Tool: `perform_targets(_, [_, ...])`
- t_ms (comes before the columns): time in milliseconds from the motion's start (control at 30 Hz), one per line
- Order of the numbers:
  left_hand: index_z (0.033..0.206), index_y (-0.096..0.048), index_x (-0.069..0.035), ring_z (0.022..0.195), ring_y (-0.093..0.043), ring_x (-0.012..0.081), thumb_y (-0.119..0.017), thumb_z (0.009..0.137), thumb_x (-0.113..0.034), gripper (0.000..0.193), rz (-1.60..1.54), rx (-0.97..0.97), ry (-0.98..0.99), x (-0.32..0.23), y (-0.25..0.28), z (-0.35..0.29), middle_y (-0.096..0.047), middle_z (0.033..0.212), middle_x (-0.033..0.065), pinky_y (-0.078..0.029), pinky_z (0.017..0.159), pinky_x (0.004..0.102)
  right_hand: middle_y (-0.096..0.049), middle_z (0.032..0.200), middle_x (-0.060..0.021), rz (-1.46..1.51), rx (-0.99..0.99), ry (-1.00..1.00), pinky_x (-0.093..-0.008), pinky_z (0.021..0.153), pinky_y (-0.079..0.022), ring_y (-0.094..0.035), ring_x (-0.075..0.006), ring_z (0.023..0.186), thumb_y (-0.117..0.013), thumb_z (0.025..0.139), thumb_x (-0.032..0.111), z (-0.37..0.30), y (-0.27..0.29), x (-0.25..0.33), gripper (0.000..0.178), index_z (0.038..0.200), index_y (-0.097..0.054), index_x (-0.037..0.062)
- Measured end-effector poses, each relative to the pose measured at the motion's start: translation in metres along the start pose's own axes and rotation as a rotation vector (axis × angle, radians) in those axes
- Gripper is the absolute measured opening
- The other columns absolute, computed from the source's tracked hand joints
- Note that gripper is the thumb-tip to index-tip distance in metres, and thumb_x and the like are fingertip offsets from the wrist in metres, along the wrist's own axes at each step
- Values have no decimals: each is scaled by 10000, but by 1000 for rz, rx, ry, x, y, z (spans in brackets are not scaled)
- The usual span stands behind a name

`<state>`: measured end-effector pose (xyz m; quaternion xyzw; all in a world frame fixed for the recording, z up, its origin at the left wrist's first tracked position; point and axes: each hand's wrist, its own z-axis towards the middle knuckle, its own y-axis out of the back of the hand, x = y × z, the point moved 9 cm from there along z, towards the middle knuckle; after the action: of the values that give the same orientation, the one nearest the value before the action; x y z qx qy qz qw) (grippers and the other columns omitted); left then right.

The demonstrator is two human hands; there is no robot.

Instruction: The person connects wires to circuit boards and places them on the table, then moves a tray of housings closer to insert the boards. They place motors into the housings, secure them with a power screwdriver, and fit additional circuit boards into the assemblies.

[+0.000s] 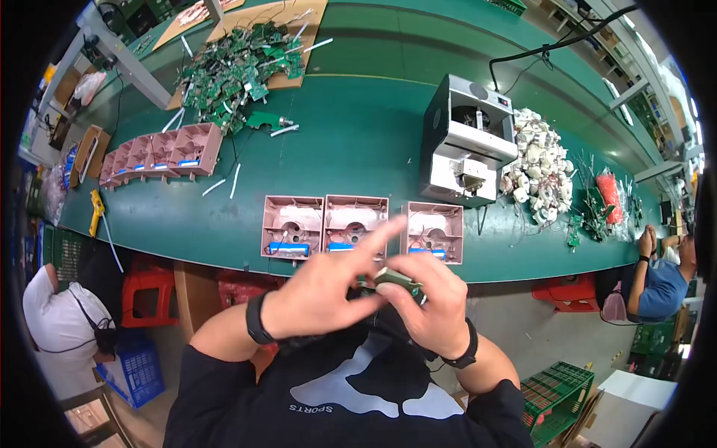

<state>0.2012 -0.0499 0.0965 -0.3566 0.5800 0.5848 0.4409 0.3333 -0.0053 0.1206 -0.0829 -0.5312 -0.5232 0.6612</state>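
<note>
My right hand [437,302] pinches a small green circuit board [397,279] between thumb and fingers, just in front of the table edge. My left hand [317,293] is beside it, index finger stretched out and slightly blurred, thumb close to the board; whether it touches cannot be made out. Just beyond my hands stand three pink plastic housings, a left one [292,211], a middle one [340,216] and a right one [449,224]. Each has a blue cylindrical battery along its near side. My left fingers partly cover the middle housing.
A black-and-white machine [469,138] stands behind the right housing. White wired parts [541,164] are heaped to its right. Circuit boards [239,75] pile up at the back left, near a row of pink housings [160,153] and a yellow glue gun [97,213]. Other people sit at both sides.
</note>
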Motion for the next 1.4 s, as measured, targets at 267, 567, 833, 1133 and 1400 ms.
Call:
perform_targets(267, [1652,-285,-81,1275,-606,351,-971,683,-264,1202,487,-87,-162,15,42,2,-609,1394,194,-470,1104,459,-716,817,-150,449,83,-242,-338,596,-548,-682,-236,653,-791,857,139,-48,31,-22,251,953,-718,-81])
perform_targets(567, [1616,-364,-131,1373,-479,434,-945,636,-219,1142,799,92,-100,64,22,22,-468,1475,226,-401,1179,533,-683,770,-180,955,257,-464,-319,500,-502,-622,-215,555,-764,892,216,-54,-9,-25,336,889,-697,-113])
perform_targets(833, [1586,-416,-138,1302,-515,436,-901,615,-127,1086,754,-67,-221,38,25,15,-494,1376,211,-440,1130,533,-674,795,-186,970,222,-497,-321,474,-467,-595,-205,544,-761,914,228,-56,-10,-32,354,916,-692,-119])
perform_targets(1133, [1527,-471,-140,1342,-503,439,-922,596,-128,1034,716,-109,-274,24,26,4,-473,1440,207,-463,1104,530,-681,895,-173,1049,251,-533,-298,513,-478,-604,-172,595,-735,949,161,-60,-20,-46,264,990,-691,-96])
perform_targets(1400, [1352,-672,-209,1343,-496,476,-929,595,-148,802,691,-113,-341,3,32,-4,-439,1491,238,-443,1112,548,-724,973,-127,844,168,-556,-271,580,-501,-630,-129,657,-703,978,89,-48,-17,-42,161,1055,-717,-52])
